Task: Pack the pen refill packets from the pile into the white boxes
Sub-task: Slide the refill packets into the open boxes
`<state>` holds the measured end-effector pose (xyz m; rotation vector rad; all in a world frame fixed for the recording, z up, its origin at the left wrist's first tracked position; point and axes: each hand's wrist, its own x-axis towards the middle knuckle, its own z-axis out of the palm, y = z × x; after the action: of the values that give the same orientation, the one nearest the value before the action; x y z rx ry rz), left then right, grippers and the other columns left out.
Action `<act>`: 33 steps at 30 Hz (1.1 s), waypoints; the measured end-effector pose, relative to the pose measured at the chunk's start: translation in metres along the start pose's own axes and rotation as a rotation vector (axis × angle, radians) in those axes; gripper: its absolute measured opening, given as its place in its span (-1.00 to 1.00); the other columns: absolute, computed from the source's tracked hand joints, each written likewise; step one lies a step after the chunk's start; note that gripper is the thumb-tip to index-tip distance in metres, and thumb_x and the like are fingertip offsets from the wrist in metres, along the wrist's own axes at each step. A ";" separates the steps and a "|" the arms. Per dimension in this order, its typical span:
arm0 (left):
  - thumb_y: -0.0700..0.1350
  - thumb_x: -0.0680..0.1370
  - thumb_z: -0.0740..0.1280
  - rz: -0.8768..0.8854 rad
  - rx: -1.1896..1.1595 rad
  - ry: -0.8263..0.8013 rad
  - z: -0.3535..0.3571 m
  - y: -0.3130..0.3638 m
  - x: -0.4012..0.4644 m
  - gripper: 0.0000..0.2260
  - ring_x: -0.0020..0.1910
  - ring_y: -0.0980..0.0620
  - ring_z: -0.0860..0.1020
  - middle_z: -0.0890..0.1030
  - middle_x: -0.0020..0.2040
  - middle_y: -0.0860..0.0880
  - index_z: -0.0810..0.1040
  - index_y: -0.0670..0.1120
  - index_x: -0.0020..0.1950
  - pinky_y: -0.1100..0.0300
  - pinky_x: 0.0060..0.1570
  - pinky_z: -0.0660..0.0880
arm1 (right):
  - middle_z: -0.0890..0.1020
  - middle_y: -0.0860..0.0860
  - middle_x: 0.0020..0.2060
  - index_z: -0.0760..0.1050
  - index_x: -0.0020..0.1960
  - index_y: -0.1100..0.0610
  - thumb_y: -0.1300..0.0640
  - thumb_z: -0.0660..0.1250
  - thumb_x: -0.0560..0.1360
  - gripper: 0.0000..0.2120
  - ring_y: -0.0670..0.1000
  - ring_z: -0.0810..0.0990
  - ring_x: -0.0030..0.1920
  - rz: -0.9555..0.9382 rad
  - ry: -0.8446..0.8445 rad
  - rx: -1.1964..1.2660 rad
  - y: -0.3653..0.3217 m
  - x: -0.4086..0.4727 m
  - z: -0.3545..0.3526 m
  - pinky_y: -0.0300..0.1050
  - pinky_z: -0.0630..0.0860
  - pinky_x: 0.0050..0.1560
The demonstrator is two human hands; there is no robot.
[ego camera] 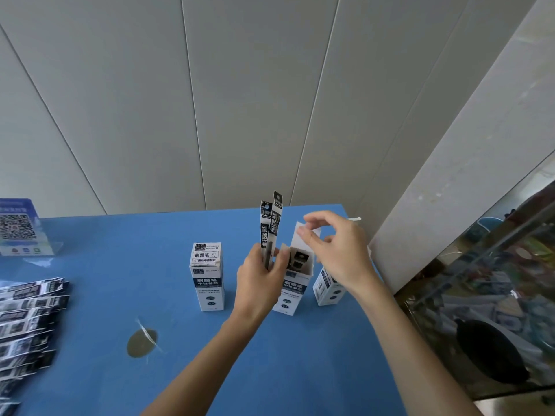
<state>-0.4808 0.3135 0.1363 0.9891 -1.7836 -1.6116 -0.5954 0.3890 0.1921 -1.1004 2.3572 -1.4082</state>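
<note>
**A:** what's on the blue table [90, 295] going left to right?

**B:** QR-code sign [19, 226] at the far left edge, pile of refill packets [28, 322] below it. Then three white boxes: a closed box [207, 277], the open box [292, 283], and a third box [329, 288] half hidden behind the right hand [336, 250].

**A:** hands?

**B:** left hand [259, 277] grips two packets [270, 229] upright beside the open box. Right one pinches its top flap [306, 235]. Glass cabinet [495, 280] crowds the right edge.

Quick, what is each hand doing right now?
Left hand: grips two refill packets, standing upright beside the open box.
Right hand: pinches the open box's top flap.
</note>
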 end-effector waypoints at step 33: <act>-0.02 0.49 0.45 0.374 0.518 -0.418 -0.011 0.000 0.023 -0.41 0.05 0.13 0.37 0.48 0.18 0.11 0.25 0.08 0.44 0.41 -0.07 0.23 | 0.64 -0.08 -0.33 0.56 -0.20 0.05 0.17 0.42 0.46 -0.91 -0.14 0.55 -0.33 -0.047 0.327 0.218 -0.013 -0.026 -0.031 -0.23 0.49 -0.23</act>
<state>-0.4853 0.2887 0.1358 0.4803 -2.5749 -1.2001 -0.5860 0.4241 0.2142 -0.9323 2.3179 -1.9384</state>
